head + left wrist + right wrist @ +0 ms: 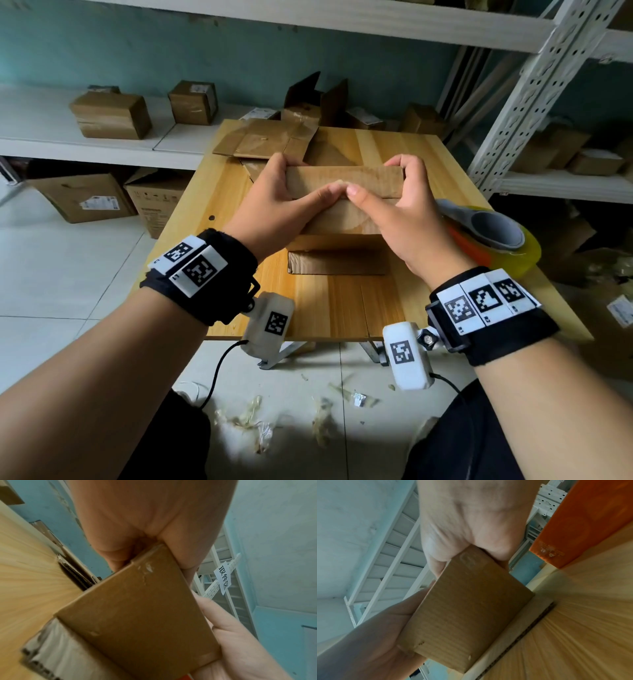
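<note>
Head | left hand (274, 202), right hand (407, 212) grasp box (342, 180) | tape dispenser (493, 229) just right | flattened cardboard (263, 140) behind

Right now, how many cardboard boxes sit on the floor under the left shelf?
2: a wide box with a label at left, a taller one beside the table; others may be hidden.

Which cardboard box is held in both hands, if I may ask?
The box over the table: left hand and right hand hold its ends; shelf boxes lie untouched.
</note>
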The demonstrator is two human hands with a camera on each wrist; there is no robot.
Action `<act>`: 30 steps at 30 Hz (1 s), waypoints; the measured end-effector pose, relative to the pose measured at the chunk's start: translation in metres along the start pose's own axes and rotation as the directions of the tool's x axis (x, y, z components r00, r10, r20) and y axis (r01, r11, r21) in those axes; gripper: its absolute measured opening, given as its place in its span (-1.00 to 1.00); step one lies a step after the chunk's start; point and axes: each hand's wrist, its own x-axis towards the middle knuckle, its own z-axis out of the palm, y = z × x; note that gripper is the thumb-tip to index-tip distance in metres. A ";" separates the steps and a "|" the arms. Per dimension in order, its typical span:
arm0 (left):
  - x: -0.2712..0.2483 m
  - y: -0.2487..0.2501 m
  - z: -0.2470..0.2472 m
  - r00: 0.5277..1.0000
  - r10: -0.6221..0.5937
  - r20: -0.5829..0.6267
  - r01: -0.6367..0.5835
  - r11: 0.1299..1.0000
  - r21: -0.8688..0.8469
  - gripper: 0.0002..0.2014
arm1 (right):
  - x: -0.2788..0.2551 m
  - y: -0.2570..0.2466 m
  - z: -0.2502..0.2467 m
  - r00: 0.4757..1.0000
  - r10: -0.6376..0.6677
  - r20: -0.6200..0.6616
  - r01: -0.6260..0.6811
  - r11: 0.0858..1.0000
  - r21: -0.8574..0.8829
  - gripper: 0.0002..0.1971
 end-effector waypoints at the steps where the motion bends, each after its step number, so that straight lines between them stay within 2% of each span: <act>1: 0.001 0.000 -0.001 1.000 -0.009 0.013 0.008 1.000 0.011 -0.46 | 0.001 0.000 0.000 1.000 0.026 0.006 -0.026 1.000 0.013 -0.51; 4: 0.004 0.001 -0.004 0.998 -0.039 0.040 0.037 0.998 0.052 -0.63 | 0.006 0.001 -0.001 0.998 0.062 -0.014 -0.062 0.998 0.020 -0.81; 6: 0.005 0.000 -0.004 0.999 -0.026 0.026 0.024 0.998 0.061 -0.69 | 0.006 0.000 0.001 0.998 0.063 -0.029 -0.062 0.998 0.019 -0.83; 8: 0.005 -0.002 -0.004 1.000 0.015 0.005 -0.015 0.997 0.074 -0.73 | 0.003 -0.001 0.004 0.998 0.059 -0.025 -0.058 0.998 0.015 -0.71; 10: 0.004 -0.004 -0.002 0.999 0.040 -0.008 -0.040 0.997 0.070 -0.77 | 0.000 -0.001 0.005 0.999 0.038 -0.037 -0.039 0.999 -0.030 -0.46; 12: 0.004 -0.004 -0.001 0.999 0.050 -0.015 -0.049 0.997 0.065 -0.77 | -0.003 -0.002 0.005 0.998 0.030 -0.049 -0.033 0.998 -0.061 -0.35; 16: 0.003 -0.002 0.000 0.999 0.036 -0.017 -0.034 0.996 0.084 -0.72 | -0.001 -0.002 0.004 0.997 0.070 -0.012 -0.070 0.998 0.001 -0.42; 21: -0.001 0.000 -0.001 1.000 0.028 0.009 -0.028 0.999 0.045 -0.60 | 0.001 0.001 0.000 0.998 0.064 -0.013 -0.064 0.998 -0.016 -0.61; 27: 0.000 -0.002 0.000 0.998 0.010 0.058 -0.009 0.999 -0.031 -0.43 | 0.002 0.001 0.001 0.997 0.081 0.006 -0.081 0.997 -0.010 -0.34; 30: 0.001 0.000 -0.005 0.990 -0.043 0.137 0.052 0.997 -0.061 -0.29 | 0.005 0.003 -0.001 0.994 0.100 0.034 -0.099 0.994 -0.037 -0.45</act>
